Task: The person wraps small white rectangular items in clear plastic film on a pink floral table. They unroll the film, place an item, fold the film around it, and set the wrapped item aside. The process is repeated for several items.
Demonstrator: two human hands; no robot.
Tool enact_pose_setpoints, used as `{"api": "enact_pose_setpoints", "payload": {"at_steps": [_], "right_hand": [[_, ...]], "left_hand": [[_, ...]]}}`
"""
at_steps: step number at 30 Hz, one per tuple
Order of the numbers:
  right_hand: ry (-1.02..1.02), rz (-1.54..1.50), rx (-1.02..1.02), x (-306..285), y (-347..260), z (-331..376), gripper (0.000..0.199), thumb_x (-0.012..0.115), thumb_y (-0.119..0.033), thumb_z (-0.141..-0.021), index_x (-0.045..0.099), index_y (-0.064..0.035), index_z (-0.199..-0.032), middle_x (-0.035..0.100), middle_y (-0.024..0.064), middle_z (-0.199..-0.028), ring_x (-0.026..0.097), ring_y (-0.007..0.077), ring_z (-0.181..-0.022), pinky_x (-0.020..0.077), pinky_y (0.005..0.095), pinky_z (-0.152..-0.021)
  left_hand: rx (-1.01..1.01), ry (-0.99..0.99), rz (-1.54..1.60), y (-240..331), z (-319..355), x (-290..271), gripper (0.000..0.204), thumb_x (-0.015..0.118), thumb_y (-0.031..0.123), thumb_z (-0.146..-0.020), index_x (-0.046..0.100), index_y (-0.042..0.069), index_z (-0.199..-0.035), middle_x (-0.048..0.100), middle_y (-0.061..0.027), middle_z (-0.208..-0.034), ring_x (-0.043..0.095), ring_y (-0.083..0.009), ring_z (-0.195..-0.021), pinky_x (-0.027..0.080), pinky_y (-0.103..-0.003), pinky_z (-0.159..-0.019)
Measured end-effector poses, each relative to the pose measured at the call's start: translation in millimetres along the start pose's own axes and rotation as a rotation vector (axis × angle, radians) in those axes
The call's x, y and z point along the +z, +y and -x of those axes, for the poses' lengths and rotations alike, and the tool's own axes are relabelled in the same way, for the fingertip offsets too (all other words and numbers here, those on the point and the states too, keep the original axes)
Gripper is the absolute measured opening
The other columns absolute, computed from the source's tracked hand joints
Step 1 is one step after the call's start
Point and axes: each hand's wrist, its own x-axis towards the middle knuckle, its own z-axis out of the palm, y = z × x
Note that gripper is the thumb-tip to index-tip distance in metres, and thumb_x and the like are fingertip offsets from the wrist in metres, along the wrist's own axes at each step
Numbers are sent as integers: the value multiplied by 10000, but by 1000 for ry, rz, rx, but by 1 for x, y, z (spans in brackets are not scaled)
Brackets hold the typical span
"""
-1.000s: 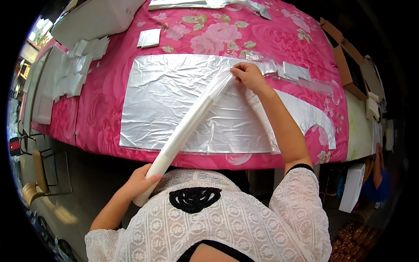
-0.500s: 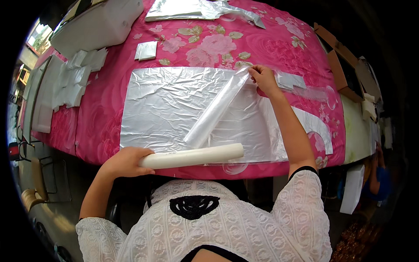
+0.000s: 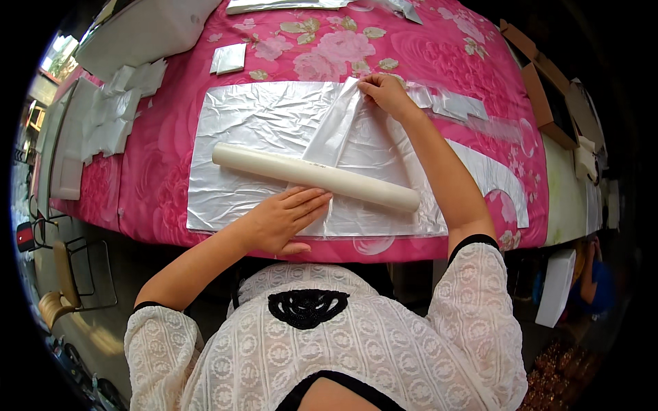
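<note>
A stack of thin, silvery translucent plastic bags or sheets (image 3: 240,123) lies flat and creased before me. Across it, slanting down to the right, rests a white roll or tube (image 3: 308,175). My left hand (image 3: 291,218) lies with fingers stretched out, its fingertips against the roll's near side. At the sheets' far edge my right hand (image 3: 385,92) pinches the upper end of a folded strip of film (image 3: 332,133). That strip runs down toward the roll, and its lower end is hidden behind it.
A pink flowered cloth (image 3: 411,55) covers the table. One small folded silvery packet (image 3: 228,59) lies beyond the sheets; several more packets (image 3: 113,116) are piled at left by a white bin (image 3: 137,34). Open cardboard boxes (image 3: 548,96) stand at right. A chair (image 3: 62,281) is at lower left.
The roll has moved away from the near edge onto the sheets and turned. My left hand has let go of its end and flattened beside it. My right hand has shifted left and farther away.
</note>
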Motion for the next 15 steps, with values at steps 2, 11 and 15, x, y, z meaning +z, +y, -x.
{"api": "enact_pose_setpoints", "payload": {"at_steps": [2,11,15], "right_hand": [[90,-41,25,3,-2,3,259,612,-186,-840,601,-10,-1029,607,44,-803,567,116,-684,469,264,-647],[-129,639,-519,88,-33,167,421,628,-213,-802,543,-80,-1193,551,152,-1157,536,319,-1035,441,392,-876],[13,750,-625,80,-17,183,465,640,-101,-748,533,-90,-1200,562,123,-1127,559,320,-966,459,397,-815]], "left_hand": [[-9,-95,-3,2,4,6,803,409,541,-834,295,-68,-1344,269,-223,-1429,231,-321,-1350,168,-423,-1110],[-181,-42,-44,38,-1,28,836,366,597,-845,315,-84,-1327,300,-252,-1401,242,-362,-1339,138,-466,-1102],[-184,-46,-59,43,-1,29,826,366,580,-849,300,-81,-1340,301,-252,-1401,257,-357,-1333,143,-448,-1103]]}}
